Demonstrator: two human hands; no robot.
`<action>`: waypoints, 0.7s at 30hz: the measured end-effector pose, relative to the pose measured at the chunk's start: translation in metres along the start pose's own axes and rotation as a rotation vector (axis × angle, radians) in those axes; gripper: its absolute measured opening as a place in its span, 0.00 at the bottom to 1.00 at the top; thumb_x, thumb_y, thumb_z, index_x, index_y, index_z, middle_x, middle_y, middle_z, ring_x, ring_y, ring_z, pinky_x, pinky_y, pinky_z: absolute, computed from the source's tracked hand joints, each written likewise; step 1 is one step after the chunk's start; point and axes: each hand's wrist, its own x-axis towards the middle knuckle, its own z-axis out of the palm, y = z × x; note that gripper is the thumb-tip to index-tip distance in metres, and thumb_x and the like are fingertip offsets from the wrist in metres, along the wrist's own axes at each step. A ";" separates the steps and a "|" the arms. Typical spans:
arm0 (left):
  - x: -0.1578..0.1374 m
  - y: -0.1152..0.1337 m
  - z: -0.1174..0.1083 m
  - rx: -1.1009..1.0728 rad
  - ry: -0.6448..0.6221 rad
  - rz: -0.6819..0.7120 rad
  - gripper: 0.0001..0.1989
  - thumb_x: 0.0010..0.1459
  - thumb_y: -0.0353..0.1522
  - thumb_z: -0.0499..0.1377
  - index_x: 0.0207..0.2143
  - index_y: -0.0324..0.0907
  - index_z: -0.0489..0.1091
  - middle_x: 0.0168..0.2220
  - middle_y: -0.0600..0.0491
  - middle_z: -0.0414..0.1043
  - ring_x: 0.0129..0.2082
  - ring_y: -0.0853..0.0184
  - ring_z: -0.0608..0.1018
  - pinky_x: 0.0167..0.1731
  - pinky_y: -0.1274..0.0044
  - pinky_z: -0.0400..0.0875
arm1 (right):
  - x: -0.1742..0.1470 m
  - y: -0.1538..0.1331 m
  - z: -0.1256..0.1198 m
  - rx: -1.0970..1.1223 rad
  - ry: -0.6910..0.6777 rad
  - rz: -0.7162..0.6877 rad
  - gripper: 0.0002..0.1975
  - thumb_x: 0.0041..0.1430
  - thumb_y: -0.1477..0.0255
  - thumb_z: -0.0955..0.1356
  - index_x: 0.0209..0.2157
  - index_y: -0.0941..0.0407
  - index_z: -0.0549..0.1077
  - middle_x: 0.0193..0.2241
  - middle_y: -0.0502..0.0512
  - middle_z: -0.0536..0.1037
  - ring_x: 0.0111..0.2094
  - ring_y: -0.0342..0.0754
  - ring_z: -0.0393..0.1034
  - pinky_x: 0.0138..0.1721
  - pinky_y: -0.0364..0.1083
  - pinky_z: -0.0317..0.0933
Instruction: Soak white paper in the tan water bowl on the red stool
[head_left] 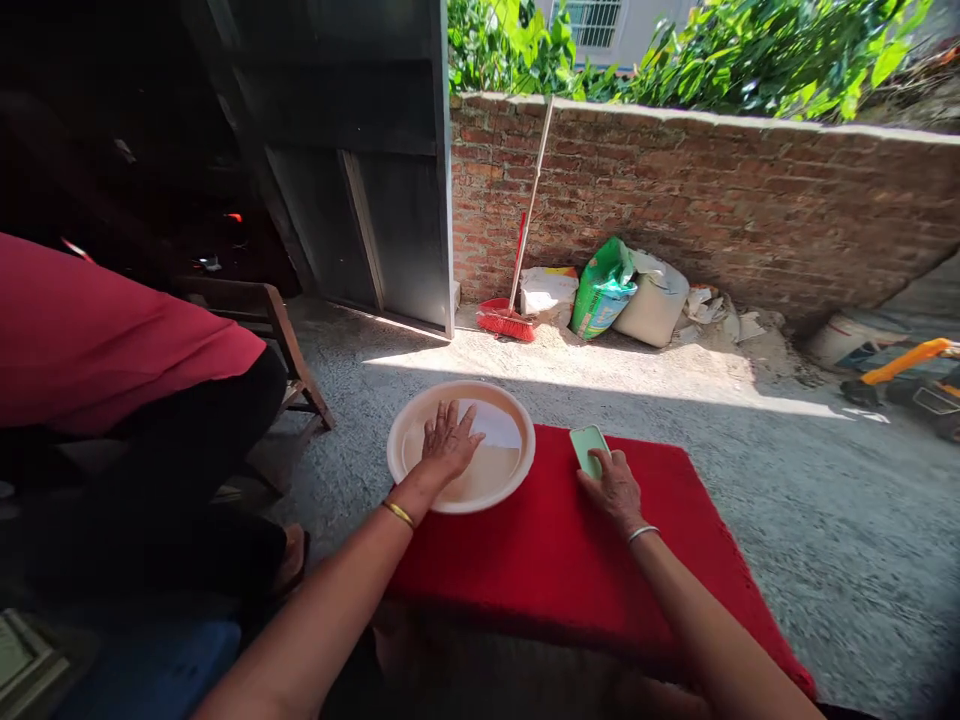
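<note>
A pale pink round basin (397,470) stands at the left end of a table with a red cloth (525,550), holding what looks like shallow water with a bright reflection. Over the basin is my left hand (448,442), palm down and fingers spread, with nothing in it. Whether it touches the water I cannot tell. My right hand (616,490) is at the near end of a pale green rectangular case (587,442) with rounded corners, thumb and finger curled against it. The case lies on or just above the cloth.
A person in a red top (120,330) sits at the left near a wooden chair (281,330). Beyond are a dark door (360,180), a broom (534,170), a red dustpan (499,312), a green sack (600,290) and a brick wall (712,200).
</note>
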 end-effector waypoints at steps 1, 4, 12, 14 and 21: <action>0.005 0.000 0.004 0.001 -0.053 -0.007 0.29 0.69 0.41 0.50 0.69 0.46 0.56 0.71 0.40 0.51 0.71 0.46 0.52 0.63 0.53 0.55 | 0.002 -0.001 0.003 0.000 -0.005 0.010 0.18 0.60 0.65 0.70 0.52 0.50 0.71 0.48 0.56 0.69 0.47 0.52 0.68 0.36 0.44 0.58; 0.010 -0.003 0.009 0.010 -0.203 0.018 0.25 0.67 0.37 0.53 0.65 0.44 0.63 0.66 0.38 0.60 0.66 0.45 0.62 0.58 0.54 0.62 | 0.008 -0.007 0.011 0.009 -0.028 0.059 0.19 0.60 0.64 0.70 0.53 0.49 0.71 0.47 0.55 0.69 0.47 0.51 0.69 0.37 0.44 0.59; -0.088 0.122 -0.014 -0.633 -0.028 0.452 0.14 0.66 0.33 0.53 0.50 0.43 0.74 0.50 0.44 0.74 0.54 0.58 0.73 0.57 0.64 0.66 | 0.020 -0.012 0.009 0.065 -0.128 0.195 0.19 0.61 0.60 0.67 0.53 0.48 0.71 0.45 0.54 0.71 0.46 0.52 0.72 0.36 0.45 0.60; -0.138 0.174 -0.010 -1.063 -0.124 0.651 0.16 0.68 0.36 0.51 0.48 0.42 0.76 0.47 0.44 0.77 0.51 0.60 0.76 0.55 0.68 0.69 | 0.021 -0.011 0.006 0.071 -0.142 0.190 0.19 0.61 0.59 0.67 0.52 0.48 0.70 0.46 0.54 0.71 0.46 0.52 0.72 0.37 0.45 0.61; -0.158 0.234 0.015 -1.221 -0.363 0.893 0.21 0.64 0.45 0.50 0.42 0.49 0.80 0.50 0.47 0.79 0.57 0.55 0.74 0.63 0.60 0.54 | 0.019 -0.012 0.003 0.065 -0.153 0.165 0.19 0.61 0.61 0.68 0.53 0.48 0.70 0.46 0.54 0.71 0.45 0.51 0.72 0.40 0.45 0.61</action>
